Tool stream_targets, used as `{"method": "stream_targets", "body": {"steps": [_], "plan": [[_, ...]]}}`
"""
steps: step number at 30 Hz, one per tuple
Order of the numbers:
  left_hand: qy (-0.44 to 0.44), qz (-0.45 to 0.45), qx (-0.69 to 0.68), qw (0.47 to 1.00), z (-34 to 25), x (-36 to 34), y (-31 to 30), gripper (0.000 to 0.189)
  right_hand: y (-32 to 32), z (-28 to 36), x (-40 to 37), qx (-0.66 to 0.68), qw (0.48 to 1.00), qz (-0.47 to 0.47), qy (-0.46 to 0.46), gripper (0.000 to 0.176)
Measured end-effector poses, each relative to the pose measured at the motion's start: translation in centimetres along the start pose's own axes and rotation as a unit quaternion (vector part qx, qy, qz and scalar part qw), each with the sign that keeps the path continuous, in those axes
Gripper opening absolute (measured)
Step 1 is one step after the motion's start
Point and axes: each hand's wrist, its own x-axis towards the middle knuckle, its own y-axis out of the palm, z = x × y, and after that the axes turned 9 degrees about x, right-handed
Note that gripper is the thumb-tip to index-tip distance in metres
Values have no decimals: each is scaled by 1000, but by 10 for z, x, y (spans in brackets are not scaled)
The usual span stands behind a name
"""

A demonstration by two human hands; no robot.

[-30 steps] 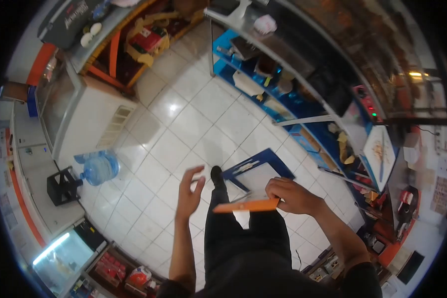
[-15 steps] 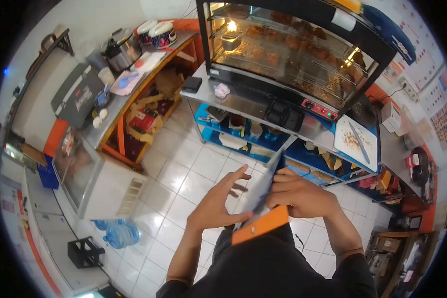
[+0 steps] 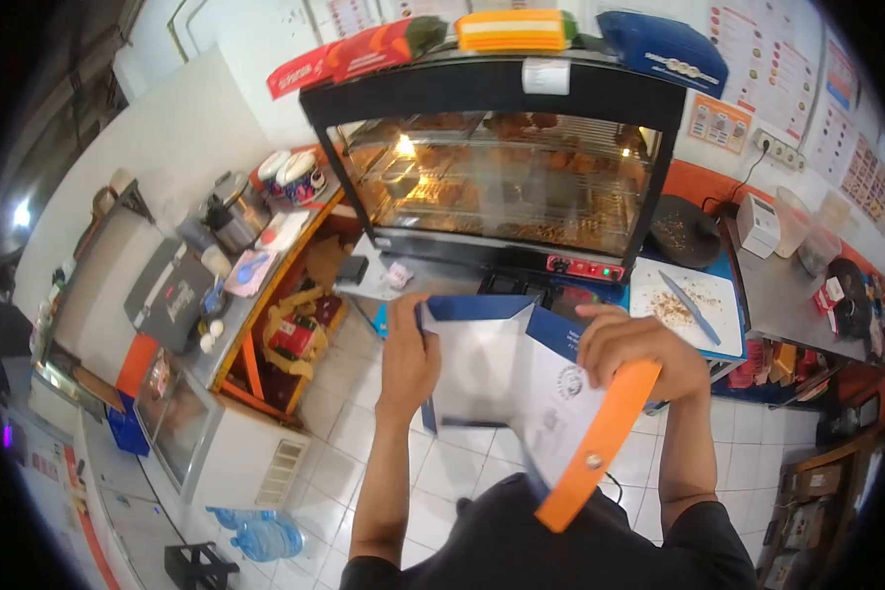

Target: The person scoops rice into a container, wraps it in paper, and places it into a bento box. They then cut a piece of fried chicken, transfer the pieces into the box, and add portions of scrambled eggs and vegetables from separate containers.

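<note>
A cardboard food box (image 3: 477, 379), white inside and dark blue outside, is spread open in front of my body. My left hand (image 3: 410, 359) grips its left wall, with the thumb along the inner side. On the right, my right hand (image 3: 644, 354) is closed on the printed panel next to an orange strip (image 3: 600, 447). That strip slants down toward my shirt and carries a small round mark. Part of the box's underside is out of sight.
Ahead is a lit glass food warmer (image 3: 501, 187) with packets on top. A knife (image 3: 690, 307) lies on a white cutting board (image 3: 649, 285) with crumbs. To the left are a metal counter, a white freezer (image 3: 241, 457), a water bottle (image 3: 265, 539) and a black stool (image 3: 197, 568).
The box, seen nearly edge-on before, is now opened out and shows its inside. My left hand has gone from spread fingers to holding its left wall. My view has tilted up.
</note>
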Motion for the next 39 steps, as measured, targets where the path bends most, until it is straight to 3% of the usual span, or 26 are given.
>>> {"method": "stream_targets", "body": {"steps": [1, 4, 5, 8, 11, 14, 18, 21, 22, 24, 26, 28, 30, 32, 34, 35, 37, 39], "plan": [[-14, -38, -9, 999, -15, 8, 5, 39, -15, -6, -13, 19, 1000, -18, -11, 10], [131, -17, 105, 986, -37, 21, 29, 30, -52, -22, -42, 82, 995, -57, -25, 13], [172, 51, 121, 976, -34, 30, 41, 23, -60, -21, -46, 108, 992, -58, -18, 13], [67, 260, 132, 954, -60, 40, 72, 24, -89, -32, -57, 160, 985, -56, -22, 18], [78, 335, 93, 934, -78, 55, 92, 27, -123, -51, -75, 175, 982, -73, -19, 25], [157, 289, 133, 935, -62, 54, 117, 22, -151, -77, -98, 273, 953, -132, -21, 27], [105, 341, 163, 920, -75, 62, 130, 21, -158, -98, -123, 436, 866, -246, 15, 25], [69, 336, 213, 915, -70, 57, 142, 23, -155, -119, -159, 307, 844, -419, 133, 18], [55, 322, 232, 916, -65, 51, 145, 23, -156, -130, -177, 248, 827, -474, 174, 16], [19, 292, 253, 922, -55, 38, 152, 23, -135, -163, -233, 302, 693, -632, 171, 10], [-29, 267, 259, 928, -43, 14, 157, 23, -100, -244, -332, 375, 546, -730, 167, 11], [-72, 246, 281, 925, -42, -10, 161, 22, -43, -264, -379, 384, 564, -691, 238, 13], [-98, 231, 297, 921, -49, -27, 169, 22, 3, -213, -330, 324, 563, -684, 331, 20], [-110, 228, 307, 918, -61, -44, 180, 24, 21, -186, -284, 222, 690, -587, 360, 35], [-118, 246, 278, 921, -71, -56, 192, 27, 13, -173, -243, 86, 767, -443, 457, 55], [-122, 256, 260, 923, -75, -60, 198, 28, 13, -181, -244, -22, 807, -410, 424, 60], [-137, 264, 230, 927, -80, -66, 202, 27, 12, -205, -245, -239, 852, -320, 340, 70], [-162, 267, 128, 941, -65, -73, 202, 25, 2, -215, -248, -174, 841, -277, 431, 75]]}}
